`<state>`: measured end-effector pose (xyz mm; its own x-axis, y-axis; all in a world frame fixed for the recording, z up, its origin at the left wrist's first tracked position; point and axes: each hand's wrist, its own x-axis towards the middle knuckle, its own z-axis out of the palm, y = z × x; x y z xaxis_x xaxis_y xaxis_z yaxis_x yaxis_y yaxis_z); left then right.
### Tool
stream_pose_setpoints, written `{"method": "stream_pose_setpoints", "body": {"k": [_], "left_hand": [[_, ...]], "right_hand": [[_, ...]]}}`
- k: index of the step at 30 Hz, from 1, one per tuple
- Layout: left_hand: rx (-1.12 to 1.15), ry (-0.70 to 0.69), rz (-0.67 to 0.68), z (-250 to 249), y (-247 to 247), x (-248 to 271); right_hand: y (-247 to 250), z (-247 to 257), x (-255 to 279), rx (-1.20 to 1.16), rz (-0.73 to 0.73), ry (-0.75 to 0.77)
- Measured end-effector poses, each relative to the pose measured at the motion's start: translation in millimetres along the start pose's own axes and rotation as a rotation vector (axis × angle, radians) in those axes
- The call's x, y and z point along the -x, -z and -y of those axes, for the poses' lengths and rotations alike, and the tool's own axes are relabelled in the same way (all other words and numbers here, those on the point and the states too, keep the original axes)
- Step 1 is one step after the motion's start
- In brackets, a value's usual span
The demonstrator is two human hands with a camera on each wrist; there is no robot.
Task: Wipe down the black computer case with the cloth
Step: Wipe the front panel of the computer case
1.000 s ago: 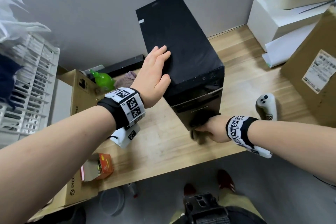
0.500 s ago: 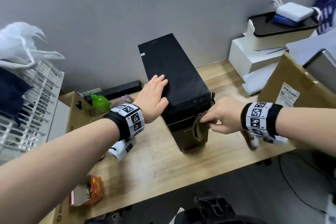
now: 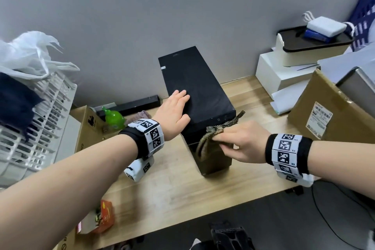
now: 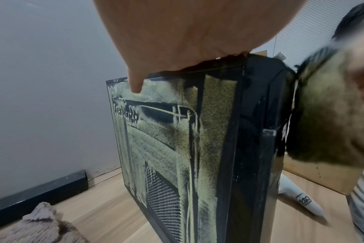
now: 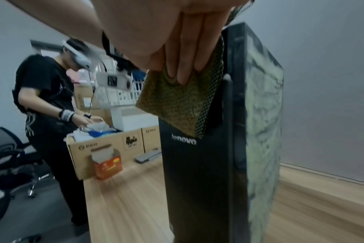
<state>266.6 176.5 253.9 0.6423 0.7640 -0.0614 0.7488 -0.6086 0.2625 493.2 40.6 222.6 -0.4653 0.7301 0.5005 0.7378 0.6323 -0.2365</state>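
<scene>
The left hand (image 3: 174, 114) is lying flat, fingers straight and together, on the near left part of the top of the black computer case (image 3: 195, 89), with the thumb hanging over the left edge. The right hand (image 3: 242, 141) is pinching a bunched olive-brown cloth (image 3: 211, 138) against the upper front panel of the case; in the right wrist view the fingers (image 5: 185, 49) are pressing the cloth (image 5: 177, 102) down just above the brand lettering. One corner of the cloth is sticking up past the case's front top edge.

The case is standing upright near the front of a light wooden counter (image 3: 162, 189), its back end reaching toward the grey wall (image 3: 182, 6). In the left wrist view its side panel (image 4: 166, 139) is showing pale smeared streaks.

On the counter, a green bottle (image 3: 113, 118) and a long black bar (image 3: 134, 105) are sitting to the left of the case, with a white slatted basket (image 3: 40, 128) beyond. A cardboard box (image 3: 328, 115) and white boxes (image 3: 284, 73) are resting to the right. In the right wrist view another person (image 5: 46, 92) is standing by an open carton.
</scene>
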Motion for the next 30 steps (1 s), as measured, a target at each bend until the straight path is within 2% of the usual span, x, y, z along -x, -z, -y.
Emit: {"method": "stream_pose_setpoints", "body": {"k": [2,6,11,13,18,20,25,30], "left_hand": [[-0.001,0.003,-0.003,0,-1,0],[-0.003,0.013,0.006,-1,0,0],[0.010,0.026,0.012,3,-4,-1],[0.008,0.019,0.004,3,-4,-3],[-0.001,0.013,0.009,4,-4,-2],[-0.003,0.015,0.009,3,-4,-2],[0.009,0.024,0.001,3,-4,-2],[0.022,0.036,0.012,4,-5,-3]], "right_hand": [[-2,6,-8,-0.009,-0.025,-0.030],[-12,-9,-2,0.072,0.143,0.017],[11,-39,20,0.054,0.192,-0.092],[9,-30,12,0.071,0.199,-0.075],[-35,19,-28,0.068,0.188,-0.013],[-33,20,-31,0.071,0.212,-0.007],[0,-14,-10,0.029,0.220,-0.079],[-19,23,-38,0.022,0.198,-0.034]]}}
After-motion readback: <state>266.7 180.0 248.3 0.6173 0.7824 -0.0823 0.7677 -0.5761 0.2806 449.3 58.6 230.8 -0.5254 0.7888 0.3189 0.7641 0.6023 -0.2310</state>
